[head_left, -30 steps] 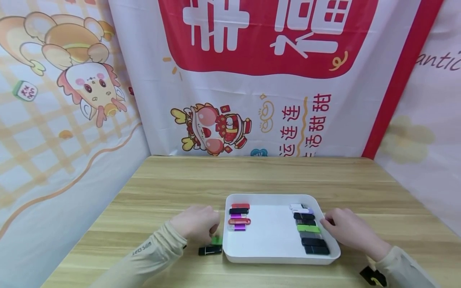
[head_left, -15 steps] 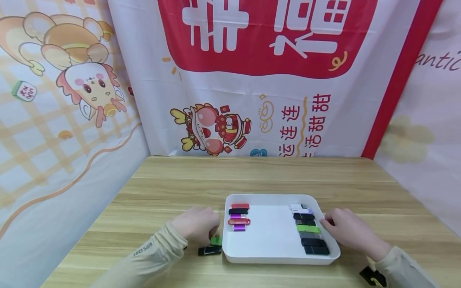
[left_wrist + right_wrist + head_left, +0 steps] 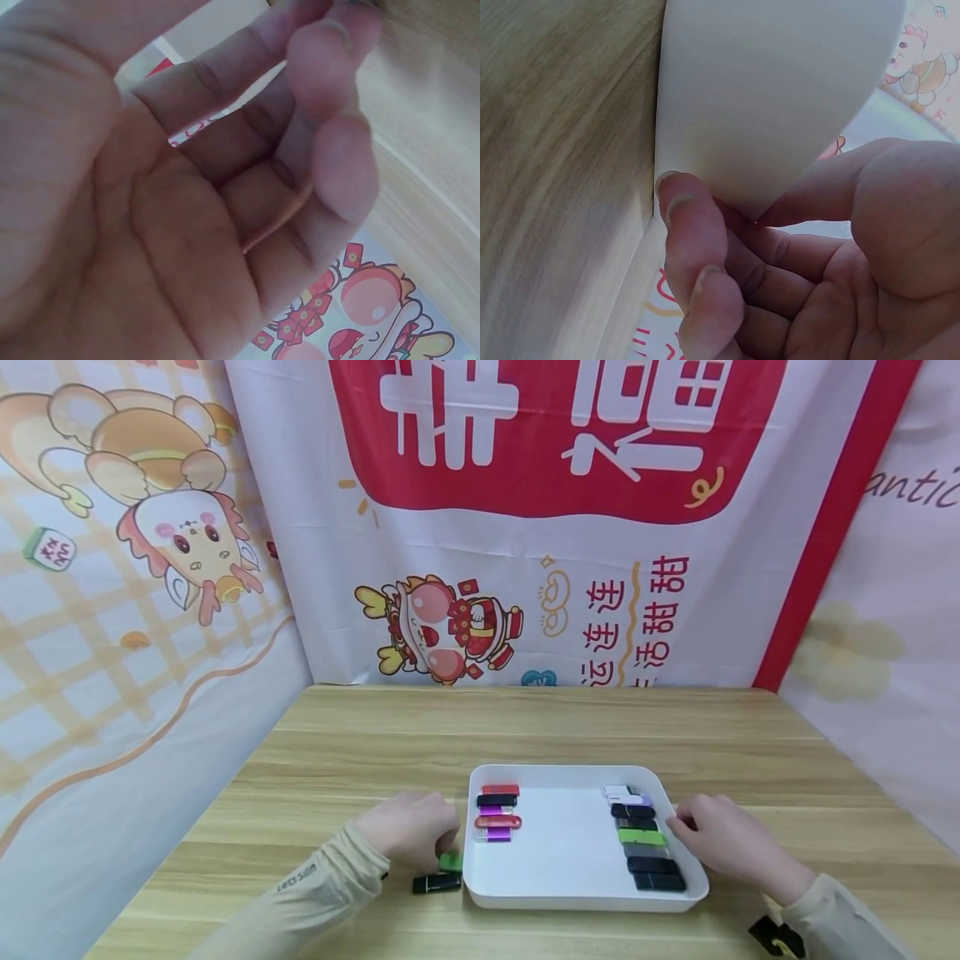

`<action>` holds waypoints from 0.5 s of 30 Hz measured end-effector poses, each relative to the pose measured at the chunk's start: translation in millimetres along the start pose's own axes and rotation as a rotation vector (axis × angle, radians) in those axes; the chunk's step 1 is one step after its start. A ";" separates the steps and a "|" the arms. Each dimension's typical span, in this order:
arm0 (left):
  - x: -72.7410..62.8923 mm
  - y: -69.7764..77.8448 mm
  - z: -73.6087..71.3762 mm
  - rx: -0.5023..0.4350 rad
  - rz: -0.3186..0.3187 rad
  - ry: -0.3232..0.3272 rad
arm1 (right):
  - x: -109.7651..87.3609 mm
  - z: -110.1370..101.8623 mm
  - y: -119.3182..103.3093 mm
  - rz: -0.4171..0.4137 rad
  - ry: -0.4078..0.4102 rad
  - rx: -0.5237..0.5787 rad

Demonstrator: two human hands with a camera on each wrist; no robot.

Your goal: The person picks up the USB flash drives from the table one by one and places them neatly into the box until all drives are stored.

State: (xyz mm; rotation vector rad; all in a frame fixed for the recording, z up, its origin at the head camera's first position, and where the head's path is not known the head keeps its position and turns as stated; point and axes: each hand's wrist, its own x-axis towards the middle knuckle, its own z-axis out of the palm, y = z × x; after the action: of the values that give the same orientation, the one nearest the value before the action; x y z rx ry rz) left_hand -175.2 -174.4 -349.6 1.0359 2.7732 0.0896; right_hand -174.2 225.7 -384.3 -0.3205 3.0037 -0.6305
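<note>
Just left of the white tray, my left hand is bent down with its fingertips at a green USB stick, which it seems to pinch; the hand covers part of the stick. In the left wrist view the fingers are curled, and the tips of thumb and forefinger lie at or past the upper edge. A black USB stick lies just below the green one. My right hand holds the tray's right side, thumb over the rim and fingers against the outer wall.
Inside the tray, a column of red, black and purple USB sticks lines the left side. Several white, black, green and grey ones line the right. A black and gold object lies beside the right sleeve. Printed cloth hangs behind the wooden table.
</note>
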 end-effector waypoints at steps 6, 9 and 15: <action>1.2 -2.0 0.7 -0.012 0.008 -0.002 | -0.3 -0.2 -0.8 -0.004 0.005 -0.005; 1.4 -1.8 1.1 -0.014 -0.002 -0.009 | -0.7 -0.2 -1.1 -0.002 0.003 -0.004; 2.1 -0.8 2.6 0.002 -0.031 -0.028 | -1.1 -0.4 -1.1 0.013 -0.005 0.003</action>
State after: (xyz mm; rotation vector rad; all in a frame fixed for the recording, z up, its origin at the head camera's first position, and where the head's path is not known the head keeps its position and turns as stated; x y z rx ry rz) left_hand -176.8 -173.7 -352.5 0.9866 2.7631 0.0680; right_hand -172.9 225.1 -383.4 -0.3022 2.9970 -0.6314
